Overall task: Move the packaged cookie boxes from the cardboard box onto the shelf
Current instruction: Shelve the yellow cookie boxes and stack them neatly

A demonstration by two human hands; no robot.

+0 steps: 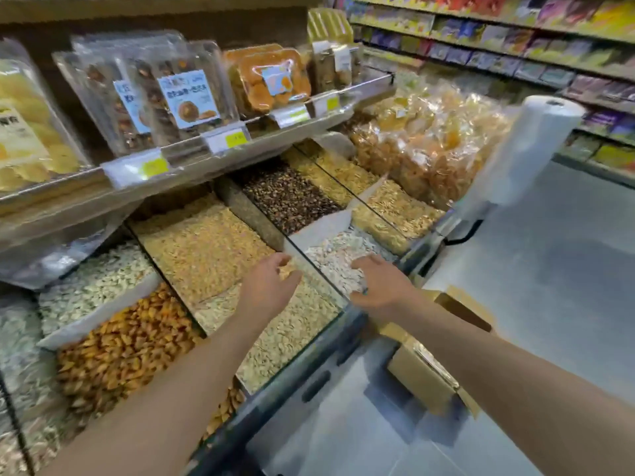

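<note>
Clear plastic cookie boxes [185,97] with blue-and-white labels stand in a row on the sloped shelf [220,163] at the upper left. An orange-filled box [275,80] stands further right on the same shelf. The cardboard box [429,376] sits on the floor at the lower right, partly hidden behind my right forearm, flaps open. My left hand [271,283] hovers over the bulk bins with curled, spread fingers and holds nothing. My right hand [378,283] is stretched out flat over the glass edge of the bins, also with nothing in it.
Glass-divided bins of seeds and nuts [206,249] fill the counter below the shelf. Bagged snacks [422,146] pile at the far right of the counter. A roll of plastic bags [529,149] stands at its corner. Packed shelves [515,39] line the aisle beyond the grey floor.
</note>
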